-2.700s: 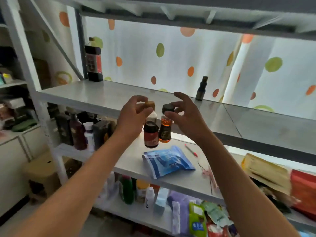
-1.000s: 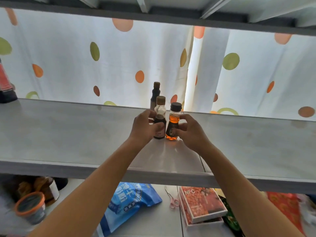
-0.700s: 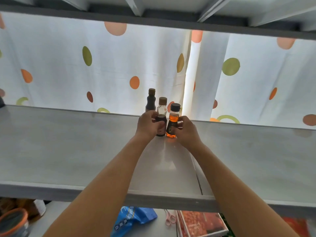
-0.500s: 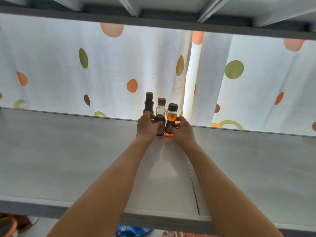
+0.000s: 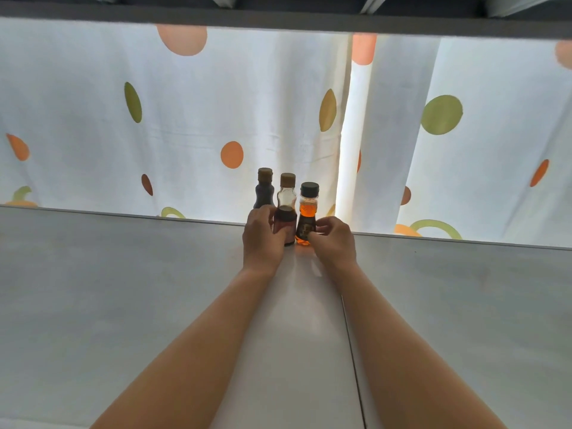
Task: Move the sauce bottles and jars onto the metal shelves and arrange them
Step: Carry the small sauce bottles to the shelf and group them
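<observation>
Since the frame half a second back, both bottles have travelled further toward the rear of the metal shelf (image 5: 123,305), and the lower shelf contents seen earlier at the bottom edge have dropped out of view; the shelf front edge is no longer visible either. We note that 2.7 seconds ago both bottles were carried in the air in front of the shelving, above the blue packet.

Nearest the camera, we see two bare forearms reaching away across the grey shelf surface, one on each side of a thin seam (image 5: 351,351) that runs front to back through the panel.

Further in, the left hand (image 5: 261,235) grips the half-full dark sauce bottle (image 5: 286,218) with fingers curled round its lower body (the tan cap and clear neck stand free above the hand). The right hand (image 5: 332,239) pinches the amber sauce bottle (image 5: 307,212) low on its body between thumb and curled fingers; its black cap is uncovered. Both bottles stand upright, base on the shelf, just beside each other; we cannot tell whether their sides touch.

Immediately behind and to the left stands a third dark bottle (image 5: 264,188) with a brown cap, upright at the rear edge of the shelf, partly hidden by the left hand.

Beyond the shelf hangs a white curtain (image 5: 216,103) with orange and green spots, backlit. Overhead runs the dark underside of the next shelf (image 5: 278,21).
</observation>
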